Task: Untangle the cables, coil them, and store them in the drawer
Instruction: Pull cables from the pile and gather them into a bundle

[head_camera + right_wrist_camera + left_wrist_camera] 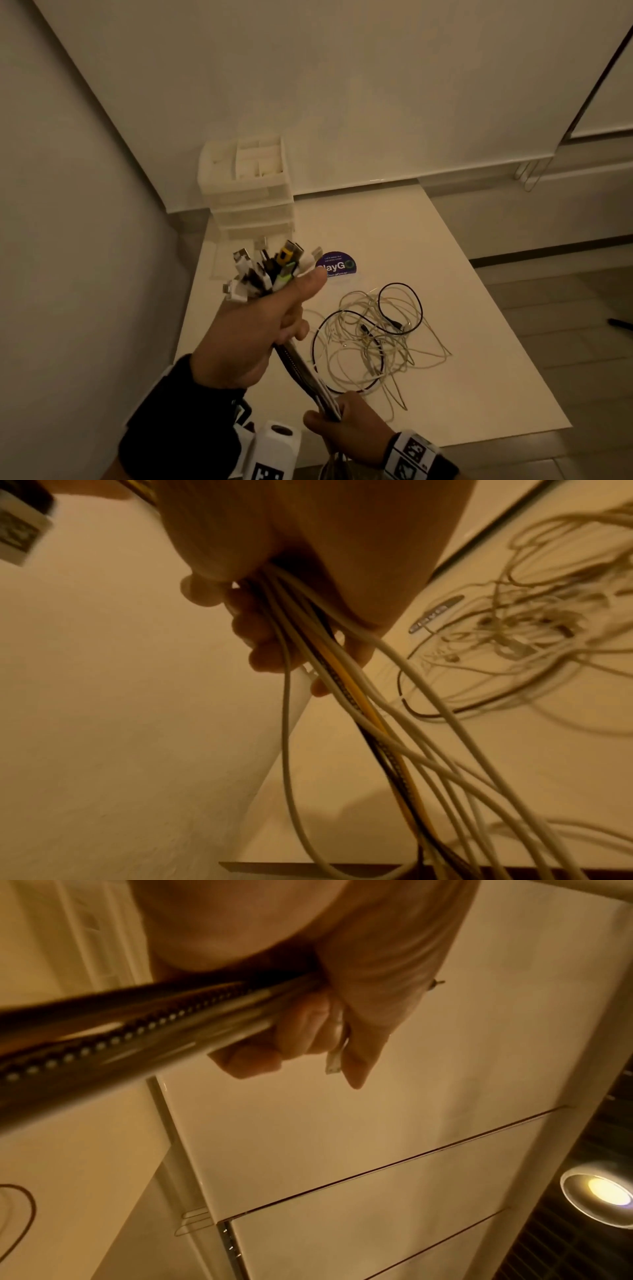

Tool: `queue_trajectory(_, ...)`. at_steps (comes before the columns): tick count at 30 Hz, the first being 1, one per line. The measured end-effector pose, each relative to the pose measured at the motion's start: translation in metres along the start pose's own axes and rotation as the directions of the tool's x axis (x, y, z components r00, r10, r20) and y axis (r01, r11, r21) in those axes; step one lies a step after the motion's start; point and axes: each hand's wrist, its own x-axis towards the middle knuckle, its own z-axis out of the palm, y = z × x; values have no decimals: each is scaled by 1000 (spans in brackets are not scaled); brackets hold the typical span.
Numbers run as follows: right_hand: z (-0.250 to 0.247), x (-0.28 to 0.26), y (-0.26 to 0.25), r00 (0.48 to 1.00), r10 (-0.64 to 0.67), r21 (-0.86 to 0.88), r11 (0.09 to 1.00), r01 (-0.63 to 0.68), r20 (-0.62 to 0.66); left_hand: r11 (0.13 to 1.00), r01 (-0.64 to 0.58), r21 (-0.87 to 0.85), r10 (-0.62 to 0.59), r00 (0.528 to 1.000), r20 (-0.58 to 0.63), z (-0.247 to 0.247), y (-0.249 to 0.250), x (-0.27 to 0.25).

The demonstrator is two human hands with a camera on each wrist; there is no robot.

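My left hand (291, 308) grips a bundle of cables (303, 371) just below their plugs (270, 270), which fan out above the thumb in white, black and yellow-green. Lower down, my right hand (342, 419) holds the same bundle, stretched taut between the two hands. In the left wrist view the left hand (291, 1031) is curled round the bundle (137, 1031). The right wrist view has the right hand (263, 642) wrapped round the cables (346, 696), whose loose lengths hang below it. A tangle of thin white and black cables (373, 335) lies on the table (479, 359).
A white plastic drawer unit (246, 192) stands at the table's far left corner against the wall. A round purple sticker (337, 265) lies flat just in front of it. The tangle (531, 642) sits right of my hands. The table's near edge is by my right wrist.
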Motion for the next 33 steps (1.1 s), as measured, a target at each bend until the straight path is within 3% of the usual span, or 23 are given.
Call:
queue_trajectory(6,-3,14,15,998,14,-67,998,-18,-61,999,-6,38,7,999,-39,18,-10,7)
queue_trajectory(11,-14,13,12,999,39,-16,999,-39,-16,998,-15,-63,8,995,-101,23,-14,18)
queue_trajectory(14,-26,0,-1,999,33,-24,999,-33,-13,1000,-9,-27,6,992,-127,28,-11,23)
queue_trajectory(21,-112,-45,-8,976,-64,-240,964,115,208,997,-63,-35,56,983,-172,46,-23,34)
queue_trajectory(23,-154,-44,-14,979,-51,-317,942,113,197,997,-49,-53,38,980,-197,48,-26,38)
queue_trajectory(26,-216,2,-21,994,-108,-571,814,105,30,990,-3,-140,-27,978,-205,50,-26,40)
queue_trajectory(29,-250,72,-8,992,-54,-752,657,-50,-113,986,38,-162,-64,986,-155,50,-28,42)
queue_trajectory(31,-256,108,4,990,28,-811,570,-132,-141,981,59,-182,-88,984,-157,48,-32,42)
queue_trajectory(33,-254,133,17,993,73,-870,477,-120,-97,969,68,-238,-110,980,-167,45,-36,42)
